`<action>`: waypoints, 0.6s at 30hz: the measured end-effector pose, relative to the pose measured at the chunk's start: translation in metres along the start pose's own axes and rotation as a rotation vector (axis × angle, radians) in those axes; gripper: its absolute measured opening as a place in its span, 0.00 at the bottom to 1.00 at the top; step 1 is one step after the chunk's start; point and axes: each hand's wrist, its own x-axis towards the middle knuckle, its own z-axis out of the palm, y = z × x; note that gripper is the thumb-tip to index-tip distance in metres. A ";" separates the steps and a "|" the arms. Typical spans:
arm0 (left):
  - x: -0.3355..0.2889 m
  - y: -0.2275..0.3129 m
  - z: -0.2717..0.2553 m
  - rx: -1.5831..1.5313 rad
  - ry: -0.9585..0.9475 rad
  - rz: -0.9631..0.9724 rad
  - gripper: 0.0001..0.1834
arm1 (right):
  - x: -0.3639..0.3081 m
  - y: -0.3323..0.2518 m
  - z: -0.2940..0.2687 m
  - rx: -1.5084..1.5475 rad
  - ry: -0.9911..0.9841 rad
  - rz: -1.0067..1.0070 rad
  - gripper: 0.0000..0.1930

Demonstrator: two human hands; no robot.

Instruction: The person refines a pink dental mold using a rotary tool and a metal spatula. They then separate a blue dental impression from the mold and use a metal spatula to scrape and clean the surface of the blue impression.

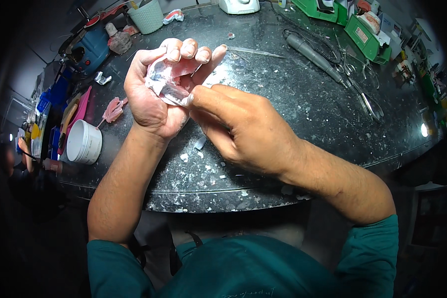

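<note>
My left hand [151, 92], palm up and dusted white, curls its fingers around a pink and white dental piece [170, 79]. It looks like a pink denture base with white plaster clinging to it; glare hides its finer shape. My right hand [243, 121] is closed in a pinch at the piece's near right edge, fingertips against it. Whatever lies between those fingertips is hidden. White plaster chips [200, 143] are scattered on the dark worktop [283, 154] beneath both hands.
At the left stand a white tub [84, 142], a pink piece on a stick [113, 110] and a blue device [92, 49]. Behind is a pale green cup [147, 17]. Right of my hands lie a thin metal tool [256, 51], a grey handpiece [310, 53], pliers [365, 102] and green bins [365, 39].
</note>
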 end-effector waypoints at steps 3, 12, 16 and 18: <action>0.000 0.000 -0.001 -0.072 -0.028 -0.027 0.11 | 0.003 0.002 0.002 0.157 -0.007 0.080 0.15; 0.003 -0.001 -0.008 -0.129 0.180 -0.076 0.16 | 0.014 0.014 -0.006 0.035 0.046 -0.060 0.13; -0.005 0.011 -0.012 0.037 0.323 -0.132 0.24 | 0.019 0.031 -0.050 -0.050 0.146 0.196 0.10; -0.004 0.018 -0.020 0.017 0.215 -0.218 0.25 | 0.018 0.056 -0.071 -0.227 0.104 0.406 0.10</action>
